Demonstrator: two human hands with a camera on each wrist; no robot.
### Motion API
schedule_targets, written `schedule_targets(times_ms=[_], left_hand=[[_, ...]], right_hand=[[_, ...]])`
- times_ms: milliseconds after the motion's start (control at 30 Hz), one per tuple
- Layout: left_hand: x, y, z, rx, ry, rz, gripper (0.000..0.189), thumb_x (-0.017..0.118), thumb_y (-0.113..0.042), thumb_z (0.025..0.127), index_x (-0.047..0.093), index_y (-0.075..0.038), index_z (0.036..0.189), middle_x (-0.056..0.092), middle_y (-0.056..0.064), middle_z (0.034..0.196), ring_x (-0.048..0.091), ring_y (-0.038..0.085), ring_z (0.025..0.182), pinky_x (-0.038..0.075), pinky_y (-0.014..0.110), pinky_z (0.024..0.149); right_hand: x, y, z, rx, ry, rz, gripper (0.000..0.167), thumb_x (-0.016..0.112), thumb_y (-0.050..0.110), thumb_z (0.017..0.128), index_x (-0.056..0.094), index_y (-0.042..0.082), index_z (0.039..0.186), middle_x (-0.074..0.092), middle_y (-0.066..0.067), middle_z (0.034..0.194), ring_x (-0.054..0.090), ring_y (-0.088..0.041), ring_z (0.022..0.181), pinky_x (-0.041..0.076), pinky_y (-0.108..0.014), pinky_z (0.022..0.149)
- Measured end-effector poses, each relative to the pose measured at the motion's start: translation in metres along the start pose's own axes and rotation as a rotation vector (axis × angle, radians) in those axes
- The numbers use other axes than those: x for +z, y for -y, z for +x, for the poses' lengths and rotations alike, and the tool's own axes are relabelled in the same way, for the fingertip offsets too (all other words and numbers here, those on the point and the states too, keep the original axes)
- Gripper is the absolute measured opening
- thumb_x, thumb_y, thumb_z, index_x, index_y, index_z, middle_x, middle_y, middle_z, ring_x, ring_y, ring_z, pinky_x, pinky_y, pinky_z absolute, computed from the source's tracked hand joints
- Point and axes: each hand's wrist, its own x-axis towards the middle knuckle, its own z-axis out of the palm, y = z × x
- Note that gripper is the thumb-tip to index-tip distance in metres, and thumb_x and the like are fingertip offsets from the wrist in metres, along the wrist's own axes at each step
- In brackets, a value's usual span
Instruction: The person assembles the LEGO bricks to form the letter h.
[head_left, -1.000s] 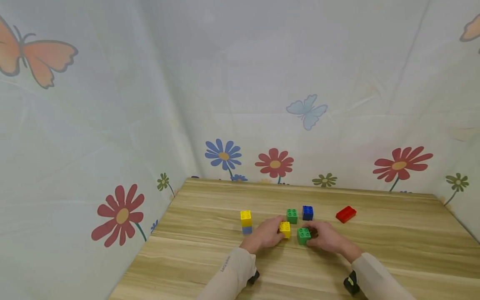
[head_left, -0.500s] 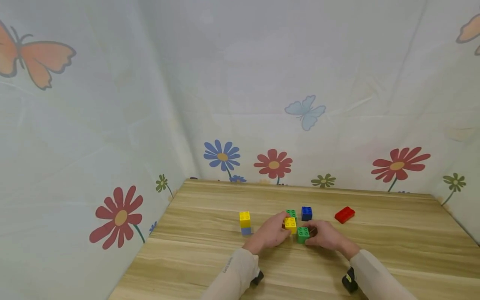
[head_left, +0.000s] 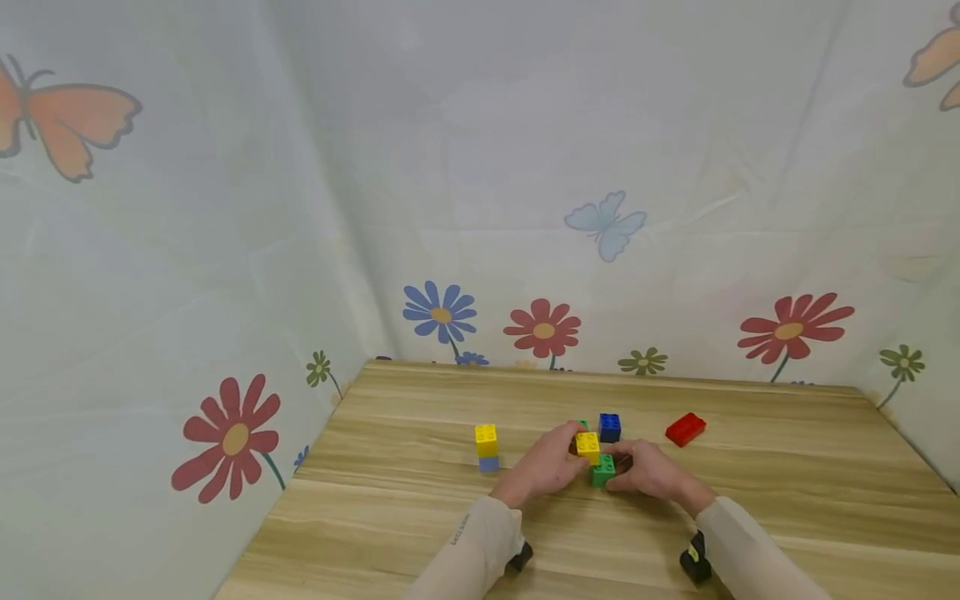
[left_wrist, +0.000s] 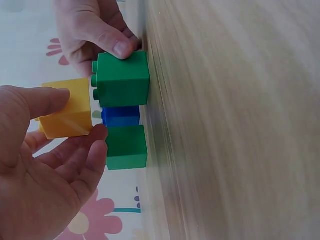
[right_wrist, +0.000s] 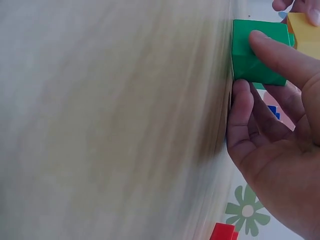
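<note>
My left hand pinches a yellow toy building block between thumb and fingers, held off the table. In the head view this yellow block overlaps the upper left of a green block. My right hand grips that green block, which stands on the table with its studs up; in the right wrist view the thumb lies across its side. Behind my left fingers a second green block sits on the table, mostly hidden in the head view. A dark blue block stands just beyond.
To the left stands a yellow block stacked on a light blue block. A red block lies at the right, turned at an angle. The wooden table ends at a flowered cloth backdrop.
My left hand has carried the yellow block to the right and up, to the green block in my right hand. The right hand has stayed nearly in place.
</note>
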Motion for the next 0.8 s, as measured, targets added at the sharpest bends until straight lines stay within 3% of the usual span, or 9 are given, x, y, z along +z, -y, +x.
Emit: schedule_targets(times_ms=[633,800], left_hand=[[0.011,-0.001,0.006,0.058,0.009,0.029,0.030,0.064,-0.018,0.092,0.051,-0.017,0.119,0.055,-0.010,0.104,0.053,0.003,0.091,0.046,0.020,0.084],[0.012,-0.001,0.007,0.066,0.011,0.033,0.033,0.062,-0.019,0.093,0.050,-0.016,0.123,0.055,-0.010,0.106,0.053,0.003,0.092,0.046,0.020,0.085]], right_hand=[[-0.001,0.000,0.000,-0.017,0.012,0.016,0.050,0.079,0.015,0.076,0.060,-0.003,0.119,0.061,-0.003,0.096,0.055,-0.019,0.083,0.049,-0.029,0.073],[-0.002,-0.003,0.000,-0.028,0.017,0.038,0.052,0.079,0.015,0.077,0.058,-0.006,0.120,0.063,-0.006,0.101,0.057,-0.020,0.087,0.051,-0.032,0.076]])
